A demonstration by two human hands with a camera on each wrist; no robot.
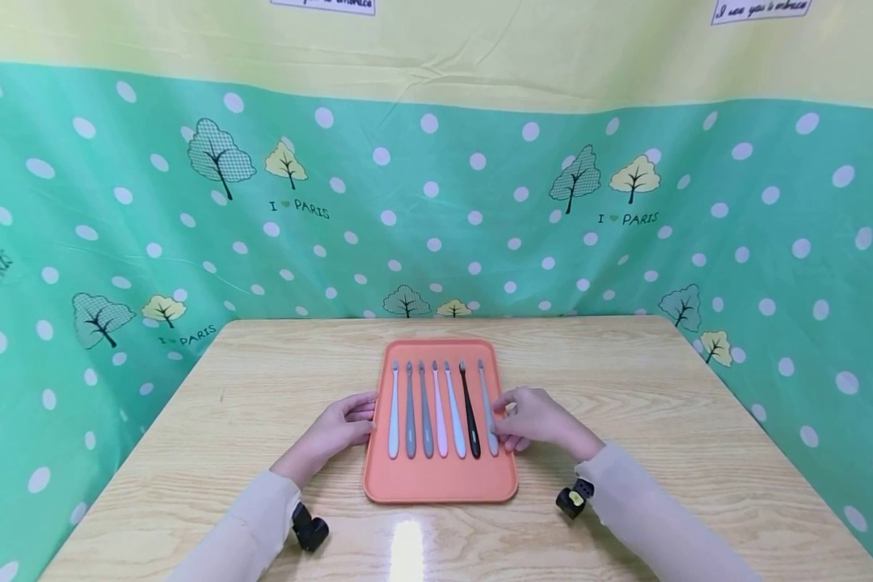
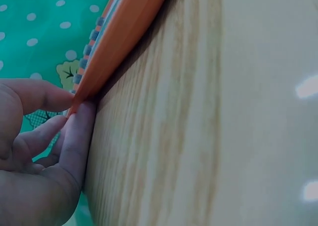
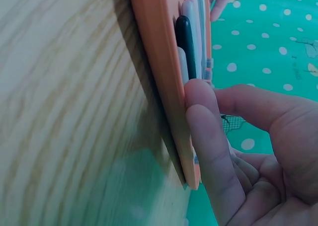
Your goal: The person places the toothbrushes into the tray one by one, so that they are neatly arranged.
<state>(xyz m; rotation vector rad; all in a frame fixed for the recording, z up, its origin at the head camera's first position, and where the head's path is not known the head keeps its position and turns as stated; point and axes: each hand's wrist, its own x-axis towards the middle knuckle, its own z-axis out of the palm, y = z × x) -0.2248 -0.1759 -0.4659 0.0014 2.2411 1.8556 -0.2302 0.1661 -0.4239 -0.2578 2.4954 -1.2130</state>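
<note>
A coral tray (image 1: 440, 485) lies on the table with several toothbrushes in a row, bristle ends toward the back. My left hand (image 1: 345, 424) pinches the tray's left rim, thumb above and fingers along the side, as the left wrist view shows. At the opposite edge, my right hand (image 1: 534, 420) pinches the handle of the rightmost toothbrush (image 1: 487, 396), which is grey-blue. Beside it lies a black toothbrush (image 1: 470, 416), slightly slanted. Farther left are a light blue toothbrush (image 1: 454, 416), a pink toothbrush (image 1: 440, 416) and grey ones. In the right wrist view, my fingertips partly cover the grey-blue handle.
The wooden table (image 1: 262, 356) reaches back to a green dotted curtain (image 1: 436, 242), which also hangs along both sides. A black wrist camera (image 1: 309, 529) is strapped to the left wrist, and another black camera (image 1: 571, 501) to the right.
</note>
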